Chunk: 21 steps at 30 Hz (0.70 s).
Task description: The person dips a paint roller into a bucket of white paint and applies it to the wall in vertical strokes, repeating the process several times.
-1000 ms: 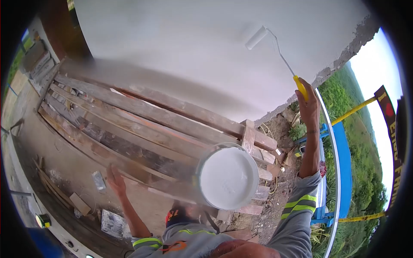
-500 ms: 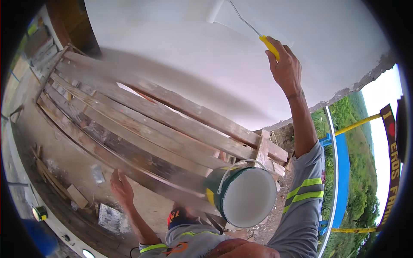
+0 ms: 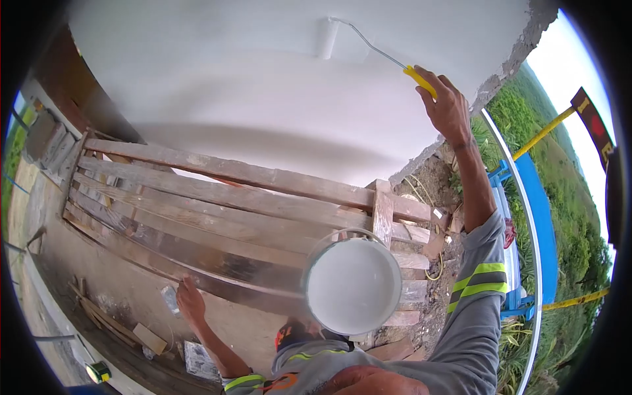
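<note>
My right hand (image 3: 447, 108) is wrapped round the yellow handle of a paint roller (image 3: 327, 38). The roller's white sleeve rests against the pale wall (image 3: 230, 79), with its bent wire frame reaching across to the handle. Low on the left, my left hand (image 3: 191, 303) hangs close to the front edge of the plank platform (image 3: 263, 181). It holds nothing I can see, and its fingers look loosely stretched. A bucket of white paint (image 3: 354, 286) stands at the platform's right end, its green side mostly hidden from above.
An upright wooden post (image 3: 382, 214) stands behind the bucket. Rubble (image 3: 438, 178) lies at the wall's broken right edge. On the right are a white rail (image 3: 520, 191) and a blue panel (image 3: 540, 217). Scrap boards (image 3: 108, 316) and a dusty white block (image 3: 201, 361) lie below at left.
The roller sits lower in view, and its whole sleeve now shows on the wall. The head view has shifted and tilted, and the bucket appears further left, seen more from above.
</note>
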Each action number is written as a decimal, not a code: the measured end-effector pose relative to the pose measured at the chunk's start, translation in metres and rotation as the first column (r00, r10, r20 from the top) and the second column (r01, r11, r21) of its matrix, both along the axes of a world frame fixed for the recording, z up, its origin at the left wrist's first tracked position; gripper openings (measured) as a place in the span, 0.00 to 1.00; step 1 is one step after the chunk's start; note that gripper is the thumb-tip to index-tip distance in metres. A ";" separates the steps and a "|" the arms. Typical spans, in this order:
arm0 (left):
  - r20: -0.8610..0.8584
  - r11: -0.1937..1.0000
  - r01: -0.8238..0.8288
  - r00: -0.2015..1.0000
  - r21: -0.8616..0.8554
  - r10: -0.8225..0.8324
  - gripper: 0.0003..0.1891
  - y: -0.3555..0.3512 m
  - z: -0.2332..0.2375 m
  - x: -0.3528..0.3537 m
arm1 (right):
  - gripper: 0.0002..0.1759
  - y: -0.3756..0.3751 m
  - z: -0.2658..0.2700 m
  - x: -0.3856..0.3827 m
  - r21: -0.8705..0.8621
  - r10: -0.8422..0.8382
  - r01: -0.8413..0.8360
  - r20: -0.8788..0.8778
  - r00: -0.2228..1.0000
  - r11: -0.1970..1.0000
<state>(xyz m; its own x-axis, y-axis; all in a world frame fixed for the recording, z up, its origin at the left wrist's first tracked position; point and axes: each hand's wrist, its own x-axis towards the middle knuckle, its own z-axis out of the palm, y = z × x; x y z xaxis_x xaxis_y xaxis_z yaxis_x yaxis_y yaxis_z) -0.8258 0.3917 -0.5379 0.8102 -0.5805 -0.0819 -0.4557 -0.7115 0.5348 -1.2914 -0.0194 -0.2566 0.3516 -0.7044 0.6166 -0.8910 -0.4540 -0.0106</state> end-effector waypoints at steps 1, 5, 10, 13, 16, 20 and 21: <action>0.003 1.000 0.010 1.000 0.008 -0.010 0.37 -0.001 -0.001 0.000 | 0.22 0.005 0.001 -0.027 -0.026 -0.012 0.012 0.001 1.000 1.000; 0.014 0.999 -0.004 1.000 0.037 0.003 0.39 0.000 -0.016 0.005 | 0.23 0.026 -0.004 -0.119 -0.115 -0.052 0.053 0.013 0.999 0.992; -0.003 0.995 -0.017 1.000 0.100 0.017 0.41 -0.004 -0.015 0.007 | 0.22 0.055 -0.005 -0.201 -0.011 -0.253 0.253 -0.012 0.967 0.967; 0.027 0.992 0.005 1.000 0.128 -0.009 0.42 -0.001 -0.020 0.012 | 0.22 0.067 -0.008 -0.241 -0.050 -0.290 0.289 -0.009 0.957 0.956; 0.061 0.997 0.022 0.998 0.079 -0.027 0.43 -0.002 -0.018 0.006 | 0.22 0.088 -0.020 -0.250 -0.020 -0.250 0.256 0.150 0.957 0.966; 0.054 0.989 -0.015 0.998 0.150 0.007 0.42 -0.007 -0.017 0.004 | 0.22 0.129 -0.091 -0.176 0.186 -0.220 0.130 0.635 0.741 0.974; 0.058 0.991 0.011 0.998 0.131 -0.019 0.42 -0.006 -0.021 0.006 | 0.24 0.128 -0.123 -0.156 0.238 -0.214 0.057 0.710 0.671 0.970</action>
